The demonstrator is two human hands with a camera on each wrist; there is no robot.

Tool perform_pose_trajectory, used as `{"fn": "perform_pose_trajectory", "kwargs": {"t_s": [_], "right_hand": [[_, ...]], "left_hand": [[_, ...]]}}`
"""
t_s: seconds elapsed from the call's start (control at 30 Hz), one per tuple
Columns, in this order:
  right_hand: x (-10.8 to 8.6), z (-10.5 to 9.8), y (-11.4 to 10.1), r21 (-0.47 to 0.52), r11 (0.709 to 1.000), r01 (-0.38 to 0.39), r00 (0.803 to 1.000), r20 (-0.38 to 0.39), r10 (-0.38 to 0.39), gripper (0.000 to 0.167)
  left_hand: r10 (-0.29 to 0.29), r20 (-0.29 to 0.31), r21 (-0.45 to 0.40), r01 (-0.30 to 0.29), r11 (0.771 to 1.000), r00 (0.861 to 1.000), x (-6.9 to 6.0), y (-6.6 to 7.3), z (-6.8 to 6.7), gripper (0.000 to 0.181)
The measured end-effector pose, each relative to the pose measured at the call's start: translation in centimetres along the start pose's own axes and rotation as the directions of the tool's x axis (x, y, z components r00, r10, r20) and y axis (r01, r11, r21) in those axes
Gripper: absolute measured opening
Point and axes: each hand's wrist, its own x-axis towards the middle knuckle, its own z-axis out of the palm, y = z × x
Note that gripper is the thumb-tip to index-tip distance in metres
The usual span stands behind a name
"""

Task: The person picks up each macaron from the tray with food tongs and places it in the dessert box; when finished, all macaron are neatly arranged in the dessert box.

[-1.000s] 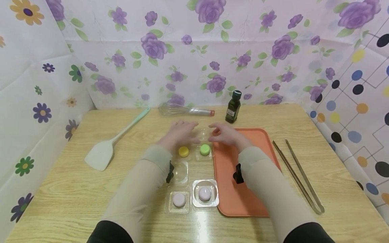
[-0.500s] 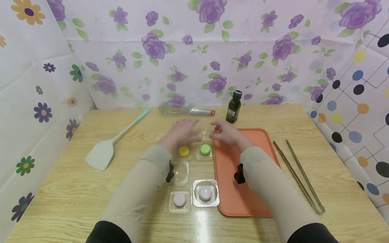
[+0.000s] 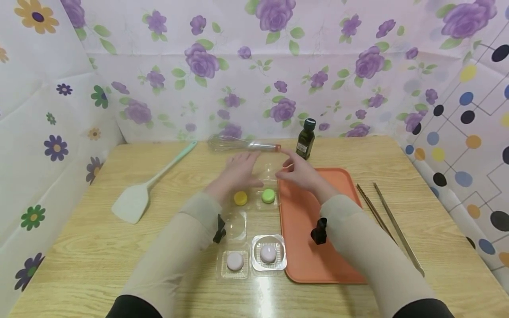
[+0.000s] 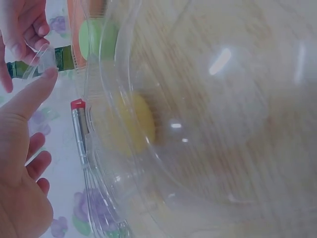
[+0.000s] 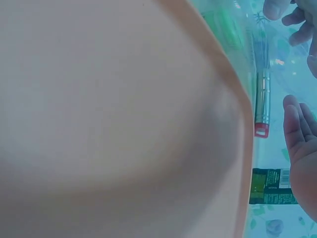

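In the head view, my left hand (image 3: 237, 174) hovers by the yellow macaron (image 3: 240, 198), its fingers extended. My right hand (image 3: 297, 172) is over the corner of the orange tray (image 3: 318, 265), index finger stretched forward. Between the hands is the raised clear lid (image 3: 269, 170) of the plastic box that holds the green macaron (image 3: 268, 196). The left thumb (image 4: 37, 94) overlaps a clear edge in the left wrist view; contact is hard to tell. No object shows in the right hand. Nearer lie two clear boxes with pale lilac macarons (image 3: 235, 261), one beside an open lid (image 3: 237, 226).
A whisk (image 3: 242, 144) and a dark bottle (image 3: 305, 139) are at the back, the bottle close to the right hand. A pale spatula (image 3: 137, 201) lies at left. Metal tongs (image 3: 393, 221) lie right of the tray, partly behind the right forearm.
My right hand has moved slightly up and right, and its index finger has stretched out away from the lid. The left hand has shifted only a little. Boxes and macarons stay put.
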Motion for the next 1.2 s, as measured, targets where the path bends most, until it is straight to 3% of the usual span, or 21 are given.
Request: {"fn": "perform_pose_trajectory", "kwargs": {"t_s": [0.3, 0.6, 0.77, 1.07, 1.2], "right_hand": [[-0.4, 0.3, -0.3, 0.070, 0.997, -0.012, 1.000, -0.005, 0.012, 0.089], [-0.9, 0.4, -0.2, 0.052, 0.998, 0.033, 0.999, -0.001, -0.033, 0.081], [-1.2, 0.2, -0.5, 0.126, 0.992, 0.012, 1.000, 0.002, -0.012, 0.078], [-1.5, 0.2, -0.6, 0.294, 0.955, -0.048, 0.994, 0.106, 0.017, 0.061], [-1.4, 0.3, -0.8, 0.435, 0.895, -0.097, 0.988, 0.154, 0.032, 0.055]], "left_hand": [[0.013, -0.082, 0.032, -0.011, 0.999, 0.997, -0.4, 0.0, 0.2, 0.105], [0.035, -0.133, 0.065, -0.026, 0.998, 0.990, -0.6, 0.0, 0.0, 0.097], [0.058, -0.177, 0.088, -0.043, 0.995, 0.982, -0.9, 0.0, -0.2, 0.095], [0.114, -0.239, 0.126, -0.086, 0.988, 0.964, -1.0, -0.1, 0.0, 0.093], [0.145, -0.265, 0.140, -0.111, 0.984, 0.953, -1.1, -0.1, 0.2, 0.094]]}}
